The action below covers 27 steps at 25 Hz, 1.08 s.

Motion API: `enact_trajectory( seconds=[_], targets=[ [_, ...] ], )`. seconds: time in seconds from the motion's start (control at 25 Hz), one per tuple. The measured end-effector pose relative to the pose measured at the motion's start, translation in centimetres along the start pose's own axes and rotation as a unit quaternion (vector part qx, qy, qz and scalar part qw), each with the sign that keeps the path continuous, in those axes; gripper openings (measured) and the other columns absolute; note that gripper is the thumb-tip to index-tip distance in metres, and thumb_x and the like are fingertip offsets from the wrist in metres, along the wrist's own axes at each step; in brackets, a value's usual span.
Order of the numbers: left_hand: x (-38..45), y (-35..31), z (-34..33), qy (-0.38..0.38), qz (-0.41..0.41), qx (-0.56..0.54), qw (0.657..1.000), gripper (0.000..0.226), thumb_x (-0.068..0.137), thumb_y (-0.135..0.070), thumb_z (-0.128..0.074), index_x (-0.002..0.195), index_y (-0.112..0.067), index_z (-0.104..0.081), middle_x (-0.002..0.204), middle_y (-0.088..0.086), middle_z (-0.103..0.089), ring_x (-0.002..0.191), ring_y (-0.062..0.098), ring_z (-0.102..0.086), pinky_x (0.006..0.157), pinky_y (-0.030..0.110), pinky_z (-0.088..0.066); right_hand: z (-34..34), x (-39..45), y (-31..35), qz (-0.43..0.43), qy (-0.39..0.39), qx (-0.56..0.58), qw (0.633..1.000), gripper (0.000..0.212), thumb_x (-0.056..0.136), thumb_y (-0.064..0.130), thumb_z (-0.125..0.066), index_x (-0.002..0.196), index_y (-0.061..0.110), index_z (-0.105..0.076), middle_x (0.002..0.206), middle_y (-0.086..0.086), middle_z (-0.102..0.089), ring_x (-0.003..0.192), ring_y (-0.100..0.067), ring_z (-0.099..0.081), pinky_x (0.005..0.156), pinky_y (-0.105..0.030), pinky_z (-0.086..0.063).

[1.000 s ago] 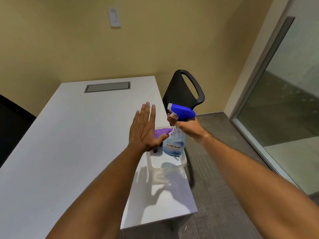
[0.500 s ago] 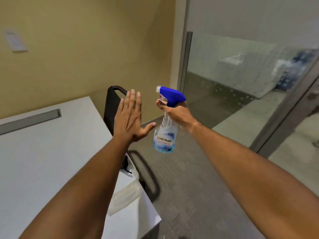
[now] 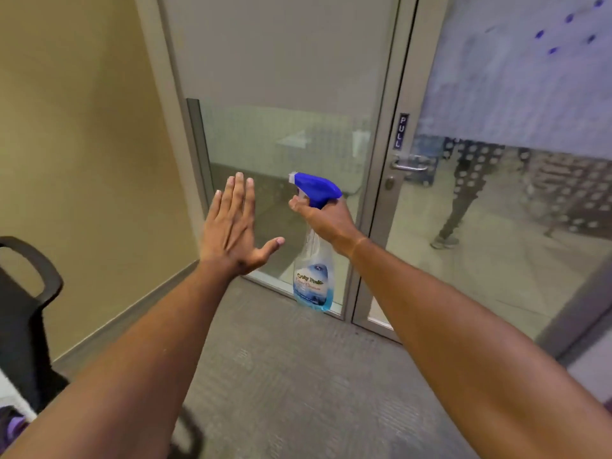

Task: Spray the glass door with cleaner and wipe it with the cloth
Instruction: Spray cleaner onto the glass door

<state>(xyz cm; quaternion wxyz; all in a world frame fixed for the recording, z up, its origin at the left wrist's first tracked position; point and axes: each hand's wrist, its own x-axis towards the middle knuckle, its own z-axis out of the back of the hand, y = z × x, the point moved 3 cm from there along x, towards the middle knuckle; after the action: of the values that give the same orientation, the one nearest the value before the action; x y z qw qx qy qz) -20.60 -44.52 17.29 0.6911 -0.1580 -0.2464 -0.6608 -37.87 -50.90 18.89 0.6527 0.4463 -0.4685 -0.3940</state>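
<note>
My right hand (image 3: 326,221) grips the neck of a clear spray bottle (image 3: 313,279) with a blue trigger head and blue liquid, held upright in mid-air, nozzle pointing left. My left hand (image 3: 233,226) is raised flat beside it, fingers together, thumb out, holding nothing. Ahead stands the glass door (image 3: 516,193) with a frosted upper band, a PULL sign and a metal handle (image 3: 409,166). A fixed glass panel (image 3: 284,144) is to its left. A bit of purple cloth (image 3: 13,427) shows at the bottom left edge.
A black chair (image 3: 23,309) stands at the left by the yellow wall (image 3: 82,160). Grey carpet (image 3: 298,392) covers the floor up to the door. Through the glass a person's legs (image 3: 460,200) are visible outside. A white table corner (image 3: 10,395) peeks in at the lower left.
My view has swung right from the table to the glass door. Both hands moved with it, the bottle still in my right hand, my left hand still flat and empty.
</note>
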Motion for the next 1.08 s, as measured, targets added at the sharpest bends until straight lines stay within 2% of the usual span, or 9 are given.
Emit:
enact_trajectory(
  seconds=[0.16, 0.32, 0.4, 0.48, 0.6, 0.8, 0.92, 1.0, 1.08],
  targets=[
    [5.5, -8.6, -0.8, -0.012, -0.038, -0.023, 0.999, 0.114, 0.076, -0.083, -0.019, 0.152, -0.003, 0.009, 0.161, 0.018, 0.008, 0.15, 0.029, 0.007, 0.122, 0.045, -0.005, 9.3, 1.4, -0.6, 0.023, -0.026, -0.001, 0.999, 0.012, 0.089, 0.013, -0.068, 0.086, 0.005, -0.06, 0.067, 0.001, -0.052, 0.063, -0.008, -0.051, 0.063, -0.017, -0.048],
    [10.4, -15.5, -0.8, -0.025, -0.08, -0.033, 0.996, 0.112, 0.079, -0.08, -0.024, 0.151, -0.005, 0.016, 0.16, 0.018, 0.014, 0.149, 0.029, 0.011, 0.122, 0.046, -0.004, 17.0, 3.2, -1.2, 0.026, -0.089, -0.003, 0.996, 0.021, 0.088, 0.014, -0.068, 0.094, -0.005, -0.059, 0.07, -0.006, -0.051, 0.062, -0.011, -0.05, 0.066, -0.026, -0.047],
    [12.8, -18.3, -0.6, -0.034, -0.103, -0.044, 0.993, 0.112, 0.079, -0.08, -0.026, 0.151, -0.005, 0.015, 0.16, 0.018, 0.014, 0.149, 0.029, 0.011, 0.122, 0.046, -0.003, 20.0, 4.0, -1.2, 0.027, -0.125, 0.008, 0.992, 0.022, 0.088, 0.013, -0.068, 0.099, -0.004, -0.059, 0.07, -0.005, -0.051, 0.06, -0.008, -0.051, 0.063, -0.024, -0.047],
    [15.3, -20.9, -0.5, -0.048, -0.124, -0.061, 0.989, 0.112, 0.078, -0.08, -0.029, 0.152, -0.006, 0.012, 0.161, 0.017, 0.011, 0.149, 0.029, 0.009, 0.122, 0.046, -0.003, 22.8, 4.8, -0.9, 0.038, -0.157, 0.0, 0.987, 0.019, 0.088, 0.01, -0.067, 0.094, -0.006, -0.058, 0.069, -0.006, -0.052, 0.06, -0.009, -0.051, 0.061, -0.023, -0.046],
    [18.8, -24.2, -1.1, -0.073, -0.154, -0.081, 0.982, 0.112, 0.077, -0.08, -0.029, 0.153, -0.007, 0.009, 0.161, 0.016, 0.009, 0.15, 0.029, 0.008, 0.122, 0.046, -0.004, 26.3, 6.2, -0.6, 0.055, -0.194, -0.012, 0.979, 0.011, 0.089, 0.012, -0.067, 0.085, 0.004, -0.06, 0.065, 0.0, -0.051, 0.057, -0.006, -0.049, 0.057, -0.019, -0.044],
    [25.8, -28.1, -3.2, -0.097, -0.2, -0.117, 0.968, 0.112, 0.076, -0.08, -0.029, 0.153, -0.007, 0.009, 0.161, 0.017, 0.009, 0.15, 0.029, 0.007, 0.122, 0.047, -0.007, 31.7, 10.0, -1.0, 0.056, -0.271, -0.049, 0.96, 0.014, 0.086, 0.018, -0.07, 0.078, 0.015, -0.06, 0.064, 0.004, -0.05, 0.06, -0.008, -0.049, 0.061, -0.023, -0.045],
    [30.4, -29.3, -4.8, -0.106, -0.216, -0.135, 0.961, 0.112, 0.077, -0.079, -0.032, 0.153, -0.008, 0.01, 0.161, 0.016, 0.01, 0.15, 0.029, 0.008, 0.122, 0.046, -0.008, 34.3, 13.3, -0.8, 0.058, -0.338, -0.071, 0.937, 0.02, 0.084, 0.018, -0.071, 0.084, 0.0, -0.06, 0.066, -0.008, -0.052, 0.063, -0.019, -0.052, 0.065, -0.035, -0.049],
    [33.3, -30.0, -5.8, -0.106, -0.23, -0.142, 0.957, 0.112, 0.078, -0.079, -0.032, 0.153, -0.008, 0.012, 0.161, 0.016, 0.012, 0.149, 0.028, 0.01, 0.122, 0.046, -0.007, 36.0, 15.8, -0.4, 0.053, -0.369, -0.07, 0.925, 0.026, 0.083, 0.015, -0.071, 0.093, -0.005, -0.058, 0.074, -0.017, -0.058, 0.072, -0.026, -0.063, 0.076, -0.044, -0.058],
    [36.2, -30.6, -6.4, -0.11, -0.24, -0.147, 0.953, 0.112, 0.077, -0.08, -0.03, 0.152, -0.008, 0.012, 0.161, 0.016, 0.013, 0.149, 0.029, 0.011, 0.122, 0.046, -0.007, 37.5, 18.2, 0.6, 0.052, -0.393, -0.037, 0.917, 0.012, 0.084, 0.009, -0.069, 0.092, 0.001, -0.064, 0.082, -0.006, -0.065, 0.081, -0.018, -0.065, 0.08, -0.04, -0.059]
  ],
)
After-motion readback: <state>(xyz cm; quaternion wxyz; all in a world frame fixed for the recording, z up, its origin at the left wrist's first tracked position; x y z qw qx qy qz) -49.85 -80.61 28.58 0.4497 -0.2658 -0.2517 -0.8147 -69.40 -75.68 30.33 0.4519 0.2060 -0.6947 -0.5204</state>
